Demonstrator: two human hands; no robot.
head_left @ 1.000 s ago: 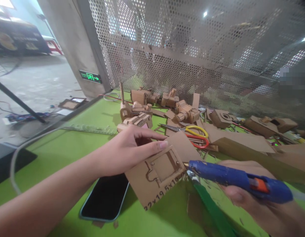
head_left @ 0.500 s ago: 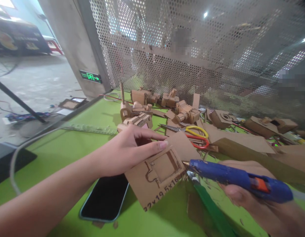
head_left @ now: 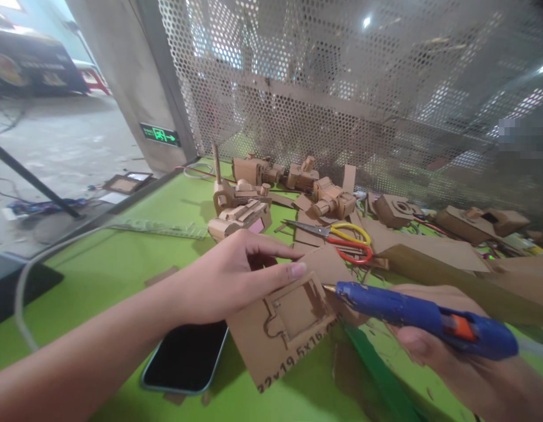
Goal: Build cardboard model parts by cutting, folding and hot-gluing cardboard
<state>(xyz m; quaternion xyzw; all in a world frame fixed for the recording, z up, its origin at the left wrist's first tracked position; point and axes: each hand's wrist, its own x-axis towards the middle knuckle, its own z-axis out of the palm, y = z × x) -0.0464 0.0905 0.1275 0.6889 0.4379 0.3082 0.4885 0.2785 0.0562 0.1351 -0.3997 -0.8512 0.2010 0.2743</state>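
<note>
Gluing, head view: From my remote seat, I judge the step in hand to be laying glue beside the raised outline (head_left: 300, 313) on the card (head_left: 249, 346); the bead itself is too small for me to make out.
Left grip (head_left: 236, 275): Grasping the card at its upper edge, thumb flat on the near face; the fingers behind are partly hidden from me.
Card: Held tilted above the green tabletop (head_left: 122, 258), to the right of the phone (head_left: 187, 357), printed figures along its lower edge.
Right grip (head_left: 468, 375): Wrapped around the glue gun (head_left: 394, 305), thumb along its near side, the orange slider (head_left: 462, 328) facing up.
Nozzle (head_left: 330, 288): Just beside the outline's right edge; I cannot tell whether it touches.
Scissors (head_left: 333, 231): Lying behind the card, yellow and red handles toward the right.
Green tool (head_left: 381, 369): Below the glue gun, partly covered by it.
Models (head_left: 335, 199): Cardboard ones, grouped toward the perforated panel (head_left: 275, 117).
Next move: In my judgement, it calls for a steady card and a light, even pass of the nozzle along that edge, thumb clear of the hot tip.
</note>
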